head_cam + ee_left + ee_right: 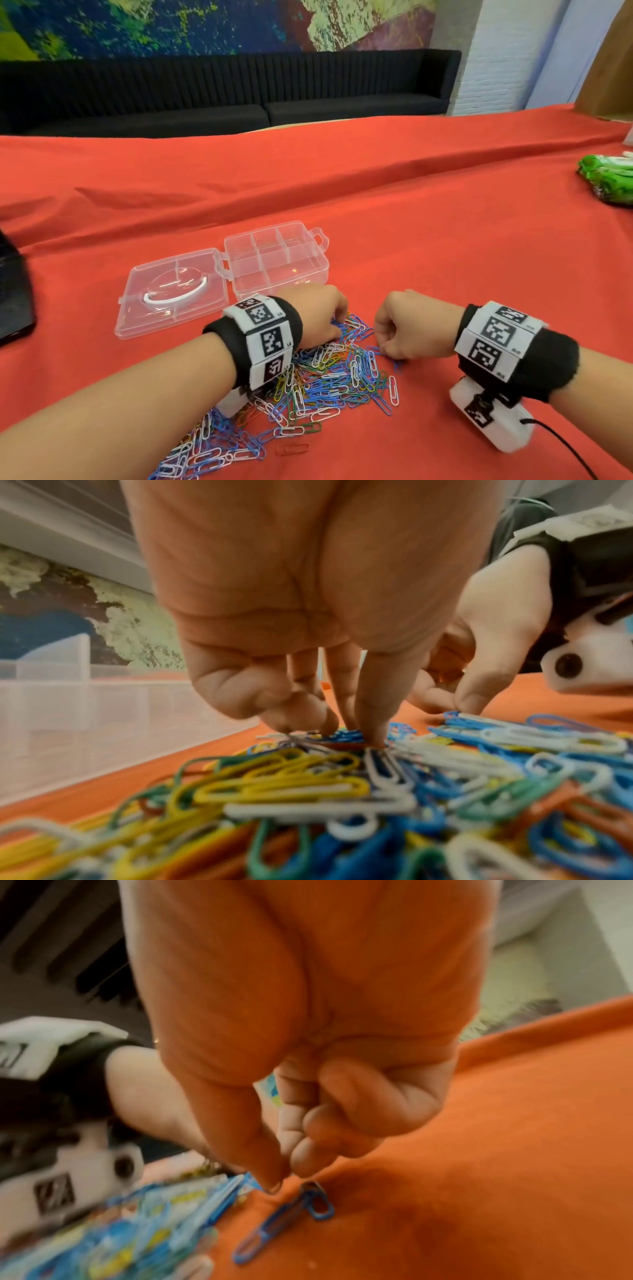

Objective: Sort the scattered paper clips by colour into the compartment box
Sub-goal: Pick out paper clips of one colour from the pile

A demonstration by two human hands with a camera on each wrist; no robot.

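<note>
A heap of mixed paper clips (329, 380) in blue, white, yellow, green and red lies on the red cloth. Beyond it stands the clear compartment box (277, 263), its lid (171, 294) folded flat to the left and its cells bare. My left hand (337, 320) is at the heap's far edge, fingertips down, and the left hand (342, 729) pinches a small bunch of blue clips (346, 735). My right hand (383, 346) is curled at the heap's right edge. In the wrist view the right hand (291, 1177) hovers just over two loose blue clips (308, 1204), nothing seen between its fingers.
A green packet (606, 181) lies far right on the cloth. A dark object (13, 291) sits at the left edge. One red clip (293, 448) lies apart in front of the heap. A black cable (565, 445) trails from my right wrist camera. A black sofa (239, 89) runs behind the table.
</note>
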